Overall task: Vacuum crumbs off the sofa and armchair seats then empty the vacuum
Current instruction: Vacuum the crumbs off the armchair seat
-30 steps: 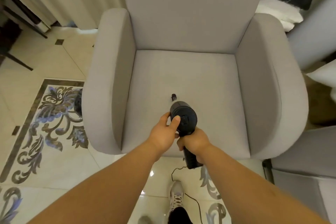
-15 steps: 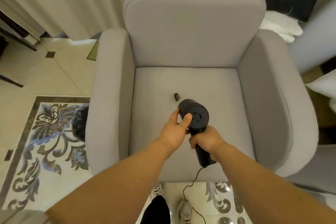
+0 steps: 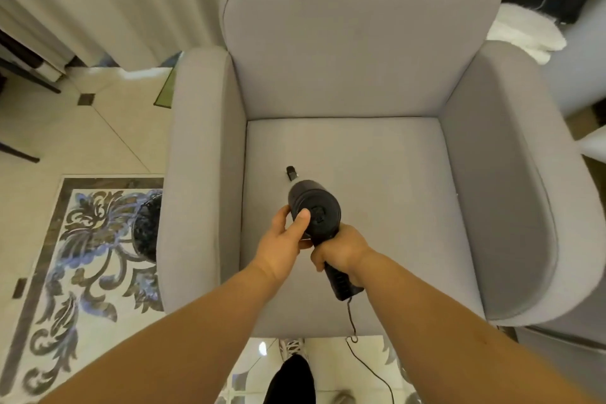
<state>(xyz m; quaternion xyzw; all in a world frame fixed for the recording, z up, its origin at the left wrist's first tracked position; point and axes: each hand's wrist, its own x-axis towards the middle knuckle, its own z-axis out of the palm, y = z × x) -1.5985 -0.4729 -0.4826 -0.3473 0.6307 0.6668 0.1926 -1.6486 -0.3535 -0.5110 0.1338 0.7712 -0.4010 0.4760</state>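
A grey armchair fills the middle of the view, its seat facing me. I hold a black handheld vacuum over the left half of the seat, nozzle pointing down onto the cushion. My right hand grips the vacuum's handle from below. My left hand wraps around the left side of the round body, with its thumb on the rear cap. A thin black cord trails from the handle over the seat's front edge to the floor.
White curtains hang behind the chair at the left. A dark round object stands by the left armrest on the patterned tile floor. White cushions lie at the back right. My foot is below the seat edge.
I have stepped closer to the armchair, so it sits lower and larger in view. The vacuum has moved a little forward over the seat. Both hands keep the same hold.
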